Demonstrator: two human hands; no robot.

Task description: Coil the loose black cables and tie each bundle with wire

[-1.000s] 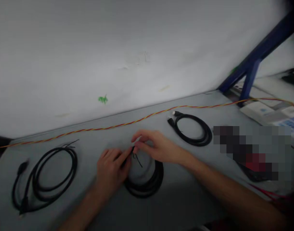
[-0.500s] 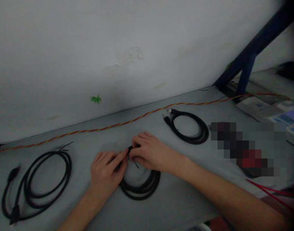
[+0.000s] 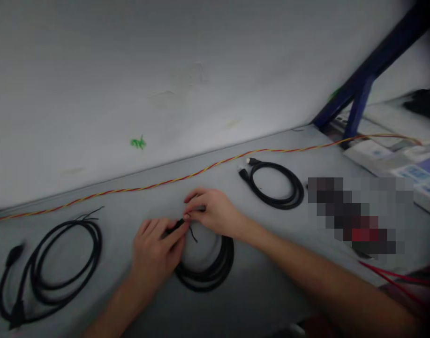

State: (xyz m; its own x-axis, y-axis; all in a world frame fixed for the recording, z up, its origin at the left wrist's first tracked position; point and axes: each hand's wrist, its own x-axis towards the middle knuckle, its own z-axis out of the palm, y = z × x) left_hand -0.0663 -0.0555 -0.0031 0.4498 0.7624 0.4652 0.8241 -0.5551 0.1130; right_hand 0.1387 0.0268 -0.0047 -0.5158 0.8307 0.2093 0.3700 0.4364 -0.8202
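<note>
A coiled black cable [image 3: 209,281] lies on the grey table in front of me. My left hand [image 3: 160,246] is closed on the upper left side of this coil, thumb and index finger pinching it. Fingertips of my right hand [image 3: 215,211] are pinched together just beside the left ones, at a thin black tie [image 3: 193,234] whose loose end hangs into the coil. What exactly the right fingers grip is small, but the tie runs up to them.
Another coiled cable [image 3: 67,263] lies at the left, a third [image 3: 278,185] at the right. A red-yellow twisted wire [image 3: 179,179] runs along the wall. Farther right are a pixelated area, red wires [image 3: 387,272], a blue metal brace [image 3: 358,94] and a white box [image 3: 424,180].
My right hand has shifted slightly up and left, its fingers now nearer the left fingertips. The left hand keeps its hold on the coil. The view has moved a little.
</note>
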